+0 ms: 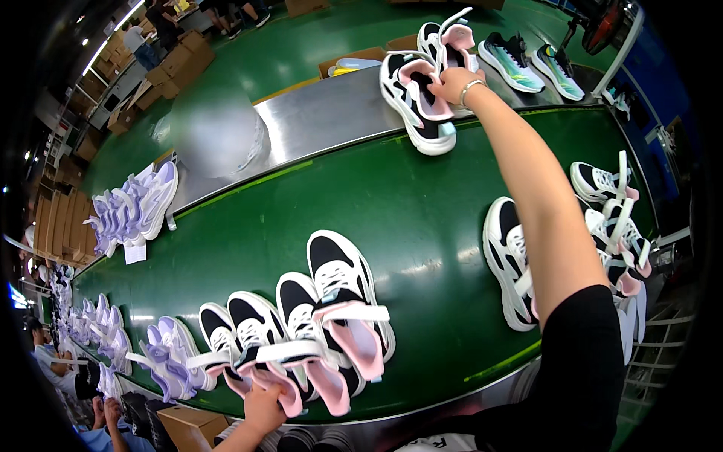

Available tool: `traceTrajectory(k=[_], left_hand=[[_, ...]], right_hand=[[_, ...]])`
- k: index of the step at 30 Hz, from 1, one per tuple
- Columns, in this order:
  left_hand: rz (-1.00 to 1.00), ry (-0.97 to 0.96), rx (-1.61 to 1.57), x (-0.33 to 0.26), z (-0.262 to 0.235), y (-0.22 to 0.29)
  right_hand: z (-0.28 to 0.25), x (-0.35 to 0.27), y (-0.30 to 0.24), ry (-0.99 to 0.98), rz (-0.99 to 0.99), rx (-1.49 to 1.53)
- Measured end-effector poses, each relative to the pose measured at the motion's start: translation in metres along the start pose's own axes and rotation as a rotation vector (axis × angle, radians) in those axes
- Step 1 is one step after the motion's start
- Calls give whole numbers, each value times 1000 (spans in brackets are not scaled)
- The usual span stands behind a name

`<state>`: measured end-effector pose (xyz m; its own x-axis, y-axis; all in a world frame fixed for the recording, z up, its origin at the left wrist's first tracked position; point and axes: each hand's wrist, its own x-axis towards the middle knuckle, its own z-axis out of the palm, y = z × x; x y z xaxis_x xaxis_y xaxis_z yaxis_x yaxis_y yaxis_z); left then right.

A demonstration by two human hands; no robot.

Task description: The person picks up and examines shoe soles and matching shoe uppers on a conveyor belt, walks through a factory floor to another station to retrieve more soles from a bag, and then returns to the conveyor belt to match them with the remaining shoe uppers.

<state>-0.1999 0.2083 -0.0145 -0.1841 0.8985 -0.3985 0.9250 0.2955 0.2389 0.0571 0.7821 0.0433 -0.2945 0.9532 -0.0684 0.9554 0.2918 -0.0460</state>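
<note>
My right hand (458, 84) reaches across to the metal ledge, its fingers closed at the pink-lined collar of a black-and-white sneaker (395, 84). That shoe tilts with its heel over the green belt; a matching sneaker (429, 36) is just behind it. At the near edge, my left hand (263, 409) closes around the pink heel of another black-and-white sneaker (252, 310). It sits in a row of several such shoes, toes pointing away, with white straps across the openings. The foremost fingers of my left hand are partly hidden by the heel.
The green conveyor belt (429, 226) carries more black-and-white sneakers (503, 264) at right and lilac sneakers (169, 354) at left. Green-and-white running shoes (512, 66) stand on the metal ledge (324, 113), along with bunched lilac sneakers (154, 200). Other people work at far and near left.
</note>
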Motion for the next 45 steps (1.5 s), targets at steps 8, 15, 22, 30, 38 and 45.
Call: traceTrajectory(k=[8, 15, 22, 30, 38, 45], left_hand=[[67, -30, 90, 9, 0, 3], [-37, 1, 83, 10, -12, 16], [46, 99, 38, -7, -1, 17], [218, 103, -125, 11, 25, 117], [246, 133, -108, 55, 45, 224], [126, 56, 7, 49, 44, 234]], right_hand=[[36, 5, -6, 502, -128, -206], [22, -311, -111, -337, -1077, 298], [86, -401, -184, -274, -831, 72], [73, -414, -18, -369, -641, -43], [59, -404, 105, -106, -603, 116], [-25, -431, 307, 475, 24, 199]])
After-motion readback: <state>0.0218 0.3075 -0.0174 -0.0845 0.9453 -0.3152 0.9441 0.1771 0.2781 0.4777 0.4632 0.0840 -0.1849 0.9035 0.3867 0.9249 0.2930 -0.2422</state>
